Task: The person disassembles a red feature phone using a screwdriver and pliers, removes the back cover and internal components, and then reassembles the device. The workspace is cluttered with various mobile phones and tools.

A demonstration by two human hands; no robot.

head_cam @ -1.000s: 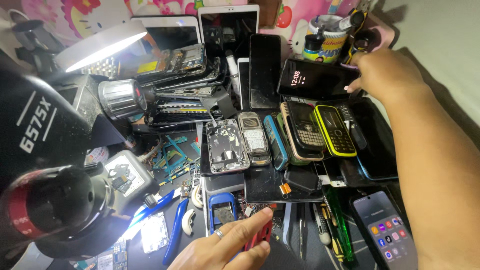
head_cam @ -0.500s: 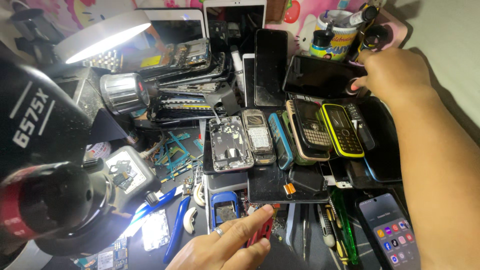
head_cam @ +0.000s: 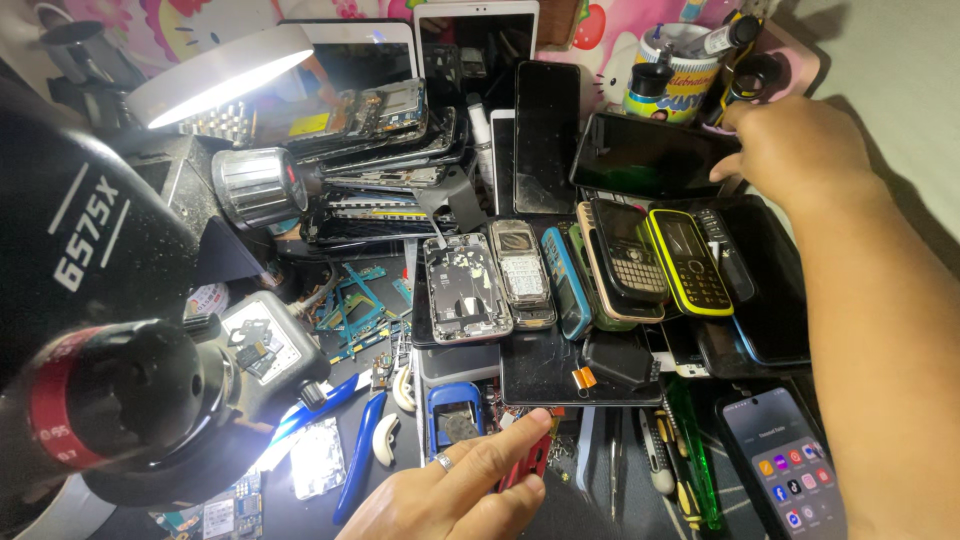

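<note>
A dark tablet is gripped at its edge by the right hand; the left hand rests loose, nothing yet lifted clear.

Worktop packed: phone pile centre, microscope blocks left, cup rear. Free passage only above pile.

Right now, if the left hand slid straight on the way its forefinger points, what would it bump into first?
Most likely the flat dark panel just beyond the left hand; its forefinger tip already sits at that panel's near edge. Depth is hard to judge, so it might pass above.
</note>
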